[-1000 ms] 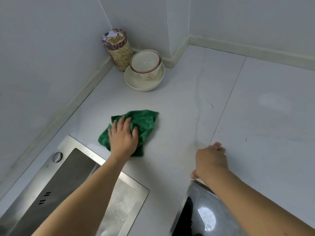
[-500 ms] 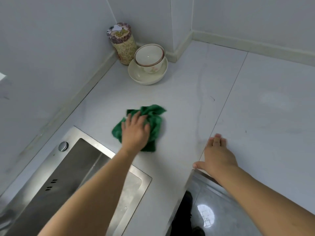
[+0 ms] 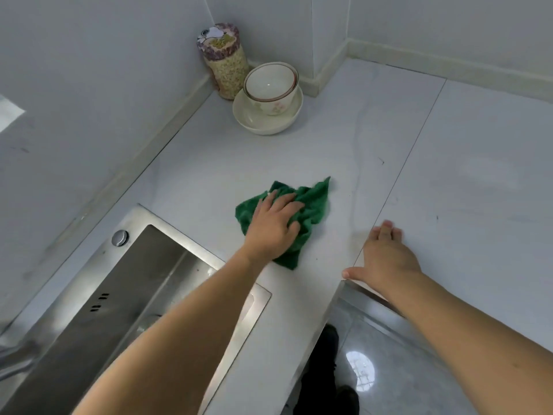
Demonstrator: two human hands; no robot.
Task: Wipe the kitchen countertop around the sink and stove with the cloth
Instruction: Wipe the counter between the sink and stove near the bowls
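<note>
Green cloth (image 3: pixel 311 211), one, under flat left hand (image 3: pixel 273 226); right hand (image 3: pixel 386 259) spread on countertop (image 3: pixel 463 175); seemingly three stacked bowls (image 3: pixel 269 100).

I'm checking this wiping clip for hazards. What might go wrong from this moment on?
1. The left hand presses the green cloth flat and is aimed toward the stacked bowls and the jar in the corner; a long stroke may knock them.
2. The cloth is bunched, so it may skip parts of the countertop.
3. The right hand leans at the counter's edge and might slip off.
</note>
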